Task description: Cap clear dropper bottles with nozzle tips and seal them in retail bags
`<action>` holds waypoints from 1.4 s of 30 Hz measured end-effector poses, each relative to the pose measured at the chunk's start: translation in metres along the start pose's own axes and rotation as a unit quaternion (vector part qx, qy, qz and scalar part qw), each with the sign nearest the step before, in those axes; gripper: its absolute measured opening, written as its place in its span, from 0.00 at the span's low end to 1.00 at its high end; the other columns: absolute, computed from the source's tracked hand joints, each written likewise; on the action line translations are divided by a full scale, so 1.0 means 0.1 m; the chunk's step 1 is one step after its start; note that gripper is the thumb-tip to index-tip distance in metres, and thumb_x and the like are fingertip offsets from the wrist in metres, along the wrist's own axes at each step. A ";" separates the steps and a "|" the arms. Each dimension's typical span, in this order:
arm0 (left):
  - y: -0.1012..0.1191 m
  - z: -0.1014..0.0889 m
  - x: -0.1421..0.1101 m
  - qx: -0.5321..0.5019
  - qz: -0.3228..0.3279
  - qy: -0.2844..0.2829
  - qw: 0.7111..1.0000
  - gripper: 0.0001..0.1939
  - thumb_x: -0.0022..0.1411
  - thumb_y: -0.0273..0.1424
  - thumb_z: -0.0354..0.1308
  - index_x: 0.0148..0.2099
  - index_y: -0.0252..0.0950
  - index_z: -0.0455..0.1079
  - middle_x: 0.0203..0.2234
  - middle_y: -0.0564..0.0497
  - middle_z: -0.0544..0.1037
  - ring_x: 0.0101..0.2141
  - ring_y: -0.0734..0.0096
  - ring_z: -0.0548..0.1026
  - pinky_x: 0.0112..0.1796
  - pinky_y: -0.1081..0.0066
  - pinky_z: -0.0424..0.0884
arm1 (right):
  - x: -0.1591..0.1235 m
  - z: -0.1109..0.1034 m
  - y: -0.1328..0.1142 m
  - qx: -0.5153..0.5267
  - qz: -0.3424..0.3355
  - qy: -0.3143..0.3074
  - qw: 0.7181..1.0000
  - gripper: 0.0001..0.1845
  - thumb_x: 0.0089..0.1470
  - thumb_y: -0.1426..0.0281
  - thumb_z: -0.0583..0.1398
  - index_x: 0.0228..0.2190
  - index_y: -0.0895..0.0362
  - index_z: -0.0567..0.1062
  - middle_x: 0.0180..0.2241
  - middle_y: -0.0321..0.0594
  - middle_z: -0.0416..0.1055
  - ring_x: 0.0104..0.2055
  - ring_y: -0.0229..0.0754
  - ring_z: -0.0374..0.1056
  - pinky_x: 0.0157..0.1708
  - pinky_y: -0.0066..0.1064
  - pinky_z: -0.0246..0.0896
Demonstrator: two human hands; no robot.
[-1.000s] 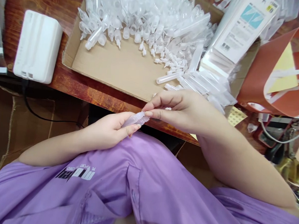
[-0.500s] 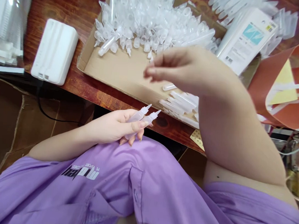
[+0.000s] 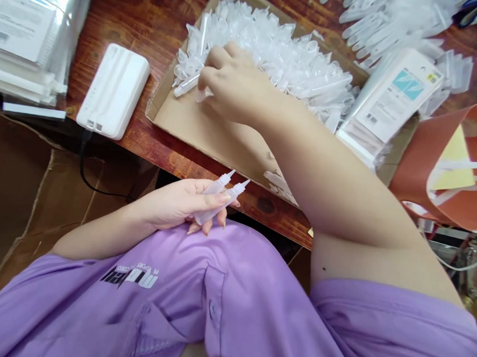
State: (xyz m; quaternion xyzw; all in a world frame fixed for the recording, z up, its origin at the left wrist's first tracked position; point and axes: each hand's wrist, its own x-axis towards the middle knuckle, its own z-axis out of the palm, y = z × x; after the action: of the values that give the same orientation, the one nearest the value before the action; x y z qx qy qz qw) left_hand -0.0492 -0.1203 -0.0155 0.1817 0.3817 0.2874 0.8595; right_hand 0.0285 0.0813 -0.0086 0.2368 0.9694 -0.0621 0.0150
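Two small translucent dropper bottles point(image 3: 221, 201) with pointed tips lie side by side in my left hand point(image 3: 184, 202), its thumb pressed across them. That hand rests over my lap, in front of the table edge. My right hand point(image 3: 236, 81) reaches into a shallow cardboard tray point(image 3: 197, 125), at the near side of a heap of clear plastic caps and tubes point(image 3: 267, 40). Its fingers are bent down around a small clear piece whose kind I cannot make out. More clear tubes point(image 3: 278, 183) lie at the tray's near edge, partly behind my right forearm.
A white power bank point(image 3: 113, 91) with a black cable stands left of the tray. Bagged packs point(image 3: 24, 36) are stacked at far left. A labelled white pack point(image 3: 393, 96) leans at the tray's right, beside an orange container point(image 3: 415, 168). Loose clear tubes point(image 3: 385, 31) lie behind.
My right hand has moved left and away from me, down to the heap of plastic pieces. My left hand keeps its hold on the two bottles. The view has shifted slightly.
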 end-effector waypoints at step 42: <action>0.07 0.48 0.25 0.436 0.009 0.081 0.896 0.16 0.58 0.41 0.64 0.42 0.35 0.78 0.37 0.51 0.82 0.38 0.66 0.77 0.41 0.71 0.69 | -2.46 0.25 -0.51 0.397 0.123 0.055 0.908 0.17 0.63 0.59 0.53 0.43 0.58 0.74 0.39 0.46 0.77 0.38 0.42 0.73 0.36 0.31 0.66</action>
State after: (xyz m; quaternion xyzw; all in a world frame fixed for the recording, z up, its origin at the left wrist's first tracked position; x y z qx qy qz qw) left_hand -0.0016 -0.1036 0.0055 0.5176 0.5350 0.1142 0.6579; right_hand 0.2235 -0.0795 -0.0135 0.3431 0.8272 -0.4268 -0.1261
